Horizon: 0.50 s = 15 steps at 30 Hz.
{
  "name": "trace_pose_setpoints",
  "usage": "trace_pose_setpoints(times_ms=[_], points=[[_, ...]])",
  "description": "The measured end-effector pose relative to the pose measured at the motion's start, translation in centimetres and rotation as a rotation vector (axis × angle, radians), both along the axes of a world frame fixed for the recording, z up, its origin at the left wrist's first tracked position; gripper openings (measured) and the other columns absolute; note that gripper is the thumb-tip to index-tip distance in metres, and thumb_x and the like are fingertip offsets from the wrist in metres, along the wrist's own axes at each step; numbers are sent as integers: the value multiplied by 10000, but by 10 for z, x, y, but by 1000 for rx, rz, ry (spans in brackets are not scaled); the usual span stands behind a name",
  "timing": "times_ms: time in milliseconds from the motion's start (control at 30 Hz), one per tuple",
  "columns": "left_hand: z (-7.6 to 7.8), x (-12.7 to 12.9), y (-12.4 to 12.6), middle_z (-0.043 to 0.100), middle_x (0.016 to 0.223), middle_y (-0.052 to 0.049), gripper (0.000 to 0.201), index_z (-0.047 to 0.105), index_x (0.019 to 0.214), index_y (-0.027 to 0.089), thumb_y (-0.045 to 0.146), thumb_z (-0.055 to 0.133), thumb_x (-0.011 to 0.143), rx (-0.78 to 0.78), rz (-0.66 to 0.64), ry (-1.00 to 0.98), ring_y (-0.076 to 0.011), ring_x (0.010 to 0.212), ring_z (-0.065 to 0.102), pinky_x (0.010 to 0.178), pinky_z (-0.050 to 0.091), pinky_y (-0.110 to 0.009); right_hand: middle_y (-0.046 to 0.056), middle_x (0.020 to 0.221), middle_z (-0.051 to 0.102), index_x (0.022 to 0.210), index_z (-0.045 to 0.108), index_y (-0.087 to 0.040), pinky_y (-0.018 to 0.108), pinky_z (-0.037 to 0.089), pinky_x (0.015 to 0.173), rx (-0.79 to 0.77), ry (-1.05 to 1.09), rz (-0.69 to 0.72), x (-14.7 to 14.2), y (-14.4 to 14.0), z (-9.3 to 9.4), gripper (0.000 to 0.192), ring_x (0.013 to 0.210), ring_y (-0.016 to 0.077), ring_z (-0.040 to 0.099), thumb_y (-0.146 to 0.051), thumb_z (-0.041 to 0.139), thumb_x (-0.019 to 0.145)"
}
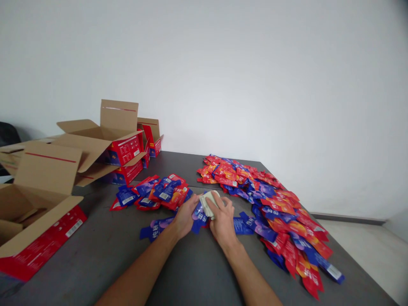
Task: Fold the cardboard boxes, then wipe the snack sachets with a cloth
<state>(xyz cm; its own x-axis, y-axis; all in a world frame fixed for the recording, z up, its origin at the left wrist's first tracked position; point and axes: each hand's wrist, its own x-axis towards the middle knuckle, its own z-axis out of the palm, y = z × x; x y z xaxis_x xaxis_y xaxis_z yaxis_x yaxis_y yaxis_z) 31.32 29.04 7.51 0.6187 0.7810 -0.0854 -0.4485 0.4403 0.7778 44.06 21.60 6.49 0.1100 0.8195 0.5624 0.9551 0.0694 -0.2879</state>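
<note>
Gripping in the head view: the left hand [186, 215] pinches a flat, glossy blue-purple film pouch [199, 215] over the dark grey bench [95, 242], near middle; the right hand [223, 216] clasps a pale, folded, cloth-like wad [205, 207] overlapping it. Both look light, soft; pouch probably slippery, best taken by its edges.

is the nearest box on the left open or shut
Open: the nearest box has its tall cardboard flap standing up, and its brown inside shows.
</note>
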Motion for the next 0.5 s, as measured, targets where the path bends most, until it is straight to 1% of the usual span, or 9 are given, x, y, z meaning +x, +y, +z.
trace_pose_setpoints(times_ms=[33, 100, 200, 267, 333, 400, 500], points=[[0, 2, -2, 729, 1031, -103, 397, 689, 1093, 180, 474, 511, 895, 14, -9, -1, -260, 1002, 662, 855, 532, -379, -18, 1497, 440, 1301, 592, -353, 466, 362, 898, 14, 7, -32, 3, 1, -1, 797, 1163, 317, 374, 52, 521, 619], [2, 5, -3, 729, 1031, -101, 392, 687, 1100, 183, 470, 533, 882, 34, 3, -12, -255, 988, 667, 848, 534, -374, -19, 1487, 455, 1292, 601, -353, 473, 366, 890, 16, 3, -22, 5, 0, -1, 782, 1159, 320, 377, 40, 524, 620], [1, 4, 4, 730, 1008, -90, 365, 687, 1077, 172, 439, 591, 846, 12, 84, -16, -229, 932, 679, 814, 538, -341, -37, 1464, 484, 1277, 611, -370, 461, 371, 894, -31, -20, 106, -3, -4, 3, 804, 1156, 310, 390, 39, 527, 590], [-4, 1, 11, 729, 1000, -82, 354, 680, 1078, 165, 392, 635, 810, -2, 159, -13, -212, 899, 682, 787, 535, -316, -51, 1451, 497, 1278, 609, -379, 434, 383, 886, -71, -22, 204, -10, -7, 5, 826, 1152, 295, 404, 46, 518, 575], [-12, -3, 19, 728, 1003, -71, 384, 667, 1110, 168, 298, 685, 749, 13, 216, 8, -192, 874, 680, 766, 523, -286, -64, 1432, 518, 1268, 614, -390, 415, 393, 881, -90, -4, 271, -15, -7, 4, 833, 1131, 276, 422, 53, 503, 571], [-19, -6, 24, 725, 1022, -62, 459, 657, 1142, 175, 197, 701, 686, 47, 260, 40, -173, 855, 675, 747, 509, -259, -62, 1408, 542, 1233, 640, -384, 417, 398, 901, -72, 45, 276, -14, -4, 0, 812, 1113, 266, 431, 57, 491, 569], [-22, -7, 26, 708, 1082, -53, 522, 647, 1170, 196, 145, 681, 653, 74, 353, 115, -154, 829, 669, 689, 488, -234, -13, 1381, 567, 1183, 681, -310, 434, 396, 958, 26, 173, 183, -5, 1, -6, 760, 1114, 260, 432, 70, 453, 566]])
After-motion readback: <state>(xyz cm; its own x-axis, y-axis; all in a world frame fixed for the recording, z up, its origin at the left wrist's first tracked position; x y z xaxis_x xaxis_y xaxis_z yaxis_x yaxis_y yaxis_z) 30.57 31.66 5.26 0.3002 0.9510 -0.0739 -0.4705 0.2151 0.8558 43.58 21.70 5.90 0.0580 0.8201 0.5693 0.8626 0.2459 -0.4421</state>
